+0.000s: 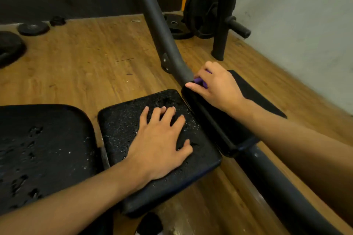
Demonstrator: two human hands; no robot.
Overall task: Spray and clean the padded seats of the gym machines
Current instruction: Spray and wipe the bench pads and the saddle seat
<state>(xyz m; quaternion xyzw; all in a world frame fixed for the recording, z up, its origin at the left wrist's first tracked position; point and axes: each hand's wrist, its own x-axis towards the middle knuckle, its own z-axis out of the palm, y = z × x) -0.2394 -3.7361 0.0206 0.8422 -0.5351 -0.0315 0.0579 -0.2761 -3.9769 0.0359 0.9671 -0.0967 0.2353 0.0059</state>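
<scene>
Nearest the lens, at lower centre, my left hand (160,145) lies flat with its fingers spread on the droplet-speckled middle seat pad (122,126). Right of centre, my right hand (215,87) pinches a purple cloth (200,82) against the far end of the narrow right pad (254,97), just beside the frame tube (162,30). Another wet pad (47,139) fills the lower left. Weight plates (202,9) sit at upper right.
</scene>
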